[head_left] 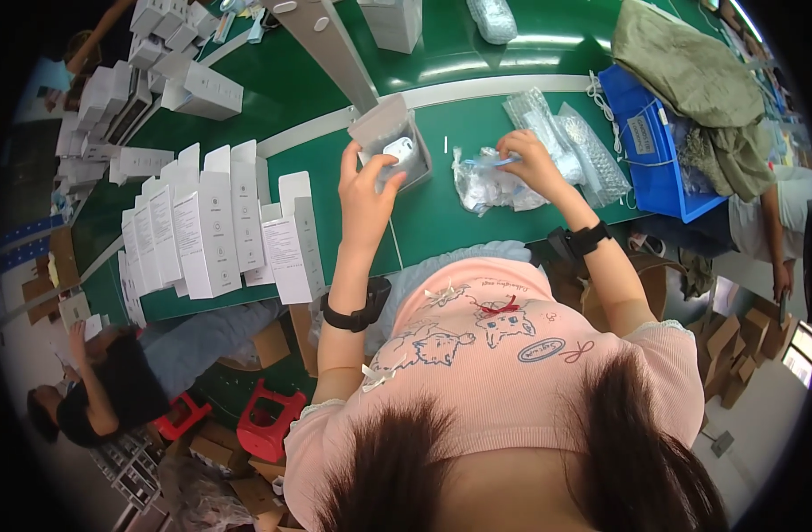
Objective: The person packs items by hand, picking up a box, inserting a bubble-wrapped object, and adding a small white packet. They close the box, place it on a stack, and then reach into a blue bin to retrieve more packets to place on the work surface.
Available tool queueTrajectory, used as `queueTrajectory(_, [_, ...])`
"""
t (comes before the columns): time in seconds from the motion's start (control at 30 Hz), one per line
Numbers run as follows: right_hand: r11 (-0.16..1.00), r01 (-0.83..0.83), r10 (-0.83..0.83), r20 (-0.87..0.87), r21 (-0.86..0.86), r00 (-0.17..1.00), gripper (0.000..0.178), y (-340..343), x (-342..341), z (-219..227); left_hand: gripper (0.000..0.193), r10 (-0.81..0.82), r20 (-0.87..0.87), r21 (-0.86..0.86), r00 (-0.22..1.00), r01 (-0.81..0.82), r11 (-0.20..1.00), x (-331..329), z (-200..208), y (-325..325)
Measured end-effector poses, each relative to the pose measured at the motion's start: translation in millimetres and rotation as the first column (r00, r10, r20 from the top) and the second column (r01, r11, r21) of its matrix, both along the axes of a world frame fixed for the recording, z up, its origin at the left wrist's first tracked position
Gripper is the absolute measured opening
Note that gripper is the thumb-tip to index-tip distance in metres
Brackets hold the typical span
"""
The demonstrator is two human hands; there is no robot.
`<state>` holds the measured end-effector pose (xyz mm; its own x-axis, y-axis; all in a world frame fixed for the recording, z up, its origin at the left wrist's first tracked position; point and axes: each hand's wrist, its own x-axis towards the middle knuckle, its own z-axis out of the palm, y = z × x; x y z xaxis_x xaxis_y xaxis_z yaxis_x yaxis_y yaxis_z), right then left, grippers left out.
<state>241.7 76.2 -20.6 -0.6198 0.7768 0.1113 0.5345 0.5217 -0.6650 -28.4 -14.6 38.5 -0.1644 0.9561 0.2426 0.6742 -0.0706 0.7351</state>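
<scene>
My left hand is curled at the near left side of an open pale box, gripping its edge, with a fingertip close to the white rounded device inside. The box's lid flap stands up at its far side. To the right, my right hand pinches a blue-edged bit of a clear plastic bag. That bag lies on a heap of small white items in clear bags; their contents are too crumpled to make out.
White printed cartons with raised flaps stand in a row at left. Bubble-wrap pouches lie beyond my right hand, near a blue crate with olive cloth over it. A grey metal post rises behind the box. Another person sits at left.
</scene>
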Motion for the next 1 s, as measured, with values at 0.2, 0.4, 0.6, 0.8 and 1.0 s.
queueTrajectory(0.2, [0.996,-0.042,0.002,-0.457,-0.077,0.889,0.018,-6,-57,85,0.014,0.123,0.081,-0.03,0.989,-0.121,0.992,-6,7,1])
queueTrajectory(0.4, [0.703,-0.52,0.628,-0.08,0.485,0.774,0.016,4,-115,102,0.01,0.219,0.148,-0.233,0.964,-0.181,0.956,-11,19,10])
queueTrajectory(0.6, [0.623,-0.627,0.639,0.159,0.467,0.753,0.031,-7,-124,83,0.013,0.215,0.246,-0.149,0.945,-0.183,0.972,-25,6,12])
queueTrajectory(0.8, [0.832,-0.371,0.47,-0.169,0.413,0.867,0.075,7,-110,48,0.045,0.289,0.177,0.043,0.941,-0.301,0.953,-72,-15,-11])
queueTrajectory(1.0, [0.899,-0.208,0.048,-0.385,-0.385,0.922,0.115,27,-134,35,0.056,0.195,-0.722,-0.325,0.664,-0.574,0.751,-118,-83,-27])
